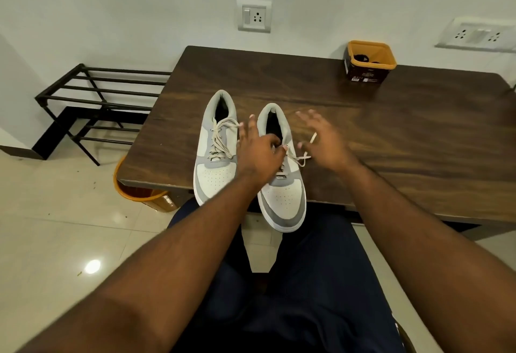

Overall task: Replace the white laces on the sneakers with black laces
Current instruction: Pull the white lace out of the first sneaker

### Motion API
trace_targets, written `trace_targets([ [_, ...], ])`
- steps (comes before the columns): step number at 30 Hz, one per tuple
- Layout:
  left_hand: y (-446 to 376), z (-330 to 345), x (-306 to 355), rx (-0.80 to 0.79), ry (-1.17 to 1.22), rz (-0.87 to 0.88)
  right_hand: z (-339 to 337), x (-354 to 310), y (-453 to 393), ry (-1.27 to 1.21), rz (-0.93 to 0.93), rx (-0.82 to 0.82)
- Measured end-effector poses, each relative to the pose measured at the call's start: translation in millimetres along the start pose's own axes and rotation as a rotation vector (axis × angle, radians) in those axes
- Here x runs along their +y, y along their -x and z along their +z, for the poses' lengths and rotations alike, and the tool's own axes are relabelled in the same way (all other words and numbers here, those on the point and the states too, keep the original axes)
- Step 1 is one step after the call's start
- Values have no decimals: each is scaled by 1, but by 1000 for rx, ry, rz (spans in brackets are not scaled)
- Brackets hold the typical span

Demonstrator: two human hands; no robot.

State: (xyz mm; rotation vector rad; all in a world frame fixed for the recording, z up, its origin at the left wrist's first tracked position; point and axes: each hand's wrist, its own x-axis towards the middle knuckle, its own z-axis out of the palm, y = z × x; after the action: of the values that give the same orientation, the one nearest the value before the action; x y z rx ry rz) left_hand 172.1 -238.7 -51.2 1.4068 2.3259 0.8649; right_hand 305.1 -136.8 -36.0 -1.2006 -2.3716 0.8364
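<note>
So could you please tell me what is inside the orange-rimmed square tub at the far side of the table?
Inside the orange-rimmed dark square tub, a few small black items lie at the bottom, possibly laces, too small to tell. The near wall hides the rest of its floor.

Home room, likely entry or utility corner: tiled floor [55,213], black metal shoe rack [92,101] against white wall, wall sockets [254,16], wooden table [391,129], orange bin [139,193] underneath.

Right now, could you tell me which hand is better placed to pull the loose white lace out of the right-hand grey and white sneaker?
Probably the right hand: it hovers open beside the loose white lace, while the left hand already pinches at the eyelets of the grey and white sneaker.
</note>
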Motion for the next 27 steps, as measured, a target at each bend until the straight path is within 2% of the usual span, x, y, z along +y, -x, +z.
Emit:
trace_targets([
  [2, -11, -11, 8, -125, -165, 19, 10, -8, 0, -7, -106, -223],
  [3, -17, -14, 10, -176, -165, 4, 14, -10, -1, 28, -124, -263],
  [5, -23, -16, 10, -190, -58, -24, 16, -13, -3, 49, -98, -214],
  [8, -20, -17, 4, -36, 323, -74, 15, -12, -6, -39, -17, -165],
  [10, -12, -16, 2, 89, 573, -220, 19, -9, -5, -120, 17, -153],
  [12, -4, -13, 0, 256, 665, -283, 23, -7, -3, -168, 49, -110],
  [13, -1, -14, 1, 308, 653, -270, 26, -6, -4, -186, 61, -89],
  [15, 3, -18, 6, 295, 484, -144, 28, -6, -3, -193, 58, -73],
  [17, -1, -19, 12, 160, 135, 50, 28, -7, -3, -187, 36, -70],
  [18, -5, -20, 17, 64, -22, 91, 29, -7, -3, -202, 29, -67],
  [20, -11, -21, 21, -88, -207, 74, 29, -6, -1, -233, 39, -50],
  [21, -15, -20, 20, -101, -222, 61, 29, -6, 0, -244, 52, -50],
  [23, -15, -17, 14, 49, -38, 26, 29, -6, 2, -289, 79, -68],
  [26, -5, -21, 13, 470, 601, -250, 31, -4, 3, -331, 102, -76],
  [27, 0, -23, 14, 597, 720, -320, 31, -3, 4, -337, 106, -75],
])
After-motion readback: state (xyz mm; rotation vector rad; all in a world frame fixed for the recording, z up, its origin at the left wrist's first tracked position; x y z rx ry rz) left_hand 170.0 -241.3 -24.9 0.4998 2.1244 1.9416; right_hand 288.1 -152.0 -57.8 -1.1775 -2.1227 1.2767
